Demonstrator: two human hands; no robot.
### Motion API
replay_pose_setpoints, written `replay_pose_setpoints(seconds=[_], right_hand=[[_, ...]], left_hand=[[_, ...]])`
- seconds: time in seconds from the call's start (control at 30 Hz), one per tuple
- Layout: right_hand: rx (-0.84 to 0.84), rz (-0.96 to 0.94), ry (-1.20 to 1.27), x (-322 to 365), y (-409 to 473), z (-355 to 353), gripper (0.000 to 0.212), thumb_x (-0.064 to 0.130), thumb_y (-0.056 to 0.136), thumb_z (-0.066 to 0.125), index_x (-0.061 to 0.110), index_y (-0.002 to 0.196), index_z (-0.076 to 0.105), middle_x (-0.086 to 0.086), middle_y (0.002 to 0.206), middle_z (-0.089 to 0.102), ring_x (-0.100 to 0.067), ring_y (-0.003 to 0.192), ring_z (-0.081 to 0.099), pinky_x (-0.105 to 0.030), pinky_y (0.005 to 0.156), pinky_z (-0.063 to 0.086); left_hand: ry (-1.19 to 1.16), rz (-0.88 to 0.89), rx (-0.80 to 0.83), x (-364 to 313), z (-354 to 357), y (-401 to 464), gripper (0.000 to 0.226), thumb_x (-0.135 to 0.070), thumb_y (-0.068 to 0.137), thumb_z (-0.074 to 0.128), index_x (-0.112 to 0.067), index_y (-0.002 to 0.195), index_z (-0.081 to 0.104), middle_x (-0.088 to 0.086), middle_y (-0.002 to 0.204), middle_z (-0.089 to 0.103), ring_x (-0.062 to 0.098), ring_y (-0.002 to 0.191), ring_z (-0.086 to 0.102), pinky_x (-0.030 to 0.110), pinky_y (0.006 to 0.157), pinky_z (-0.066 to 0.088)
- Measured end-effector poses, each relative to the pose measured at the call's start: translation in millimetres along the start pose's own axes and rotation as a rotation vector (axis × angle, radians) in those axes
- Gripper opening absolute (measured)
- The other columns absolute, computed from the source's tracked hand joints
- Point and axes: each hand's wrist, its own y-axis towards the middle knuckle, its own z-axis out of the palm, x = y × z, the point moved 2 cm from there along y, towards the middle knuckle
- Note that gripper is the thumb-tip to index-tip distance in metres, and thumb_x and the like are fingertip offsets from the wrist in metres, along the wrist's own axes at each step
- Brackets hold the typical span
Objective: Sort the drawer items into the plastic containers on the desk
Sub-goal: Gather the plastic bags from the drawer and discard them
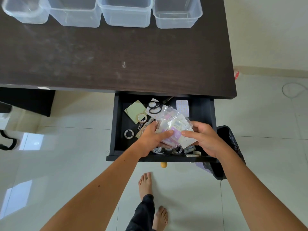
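The black drawer (202, 110) is pulled out under the dark desk (116, 60). Over it, my left hand (152, 139) and my right hand (204, 139) both grip a bundle of clear plastic packets (175, 129) with pink and cream contents. In the drawer lie black scissors (155, 107), a green notepad (134, 110), a tape roll (142, 117), a clear tape roll (129, 134), a patterned card (182, 107) and batteries (190, 149). Several clear plastic containers (125, 12) stand in a row along the desk's far edge.
A black-lined waste bin (230, 144) stands right of the drawer on the pale tiled floor. A yellow drawer knob (163, 164) sticks out toward me, above my bare feet (145, 182). A white cable (293, 90) lies on the floor at the right.
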Motion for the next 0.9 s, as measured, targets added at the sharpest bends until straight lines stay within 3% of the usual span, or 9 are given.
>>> replay_pose_setpoints(seconds=[0.17,0.33,0.57,0.73,0.9], right_hand=[[0.0,0.032,0.023,-1.9,-0.7,-0.1,0.03,0.006,0.093,0.077,0.018,0.121,0.074,-0.012,0.112,0.08,-0.032,0.104,0.078,-0.045,0.089,0.063],[-0.033,0.04,0.073,-0.9,-9.0,-6.8,0.03,0.006,0.093,0.077,0.018,0.121,0.074,-0.009,0.109,0.081,-0.03,0.101,0.079,-0.047,0.086,0.063],[-0.124,-0.018,0.197,12.1,-34.8,-39.1,0.033,0.004,0.093,0.077,0.012,0.124,0.068,-0.004,0.108,0.082,-0.026,0.102,0.079,-0.042,0.082,0.064],[-0.24,-0.048,0.339,11.0,-54.7,-81.1,0.031,0.001,0.092,0.077,0.005,0.122,0.068,-0.013,0.111,0.08,-0.033,0.103,0.078,-0.05,0.086,0.062],[-0.361,-0.056,0.491,-11.9,-82.2,-131.3,0.032,-0.003,0.09,0.077,0.003,0.12,0.068,-0.014,0.112,0.079,-0.032,0.099,0.078,-0.045,0.081,0.062]], left_hand=[[0.05,-0.002,0.051,-1.9,1.0,0.0,0.039,-0.015,0.094,0.077,0.0,0.126,0.061,0.02,0.113,0.078,0.041,0.098,0.077,0.049,0.082,0.066],[0.083,-0.003,0.038,-7.0,7.3,4.3,0.043,-0.017,0.091,0.081,-0.002,0.126,0.063,0.02,0.114,0.077,0.04,0.1,0.077,0.053,0.085,0.064],[0.189,0.018,0.088,-46.0,45.8,10.4,0.037,-0.013,0.092,0.079,0.001,0.123,0.063,0.006,0.094,0.081,0.023,0.079,0.08,0.026,0.06,0.059],[0.277,0.052,0.194,-70.7,94.3,29.3,0.032,-0.015,0.091,0.08,-0.005,0.117,0.065,0.011,0.106,0.08,0.03,0.09,0.08,0.035,0.068,0.065],[0.33,0.061,0.25,-63.7,159.9,55.2,0.044,-0.015,0.09,0.081,-0.003,0.127,0.061,0.017,0.118,0.075,0.033,0.097,0.079,0.048,0.075,0.066]])
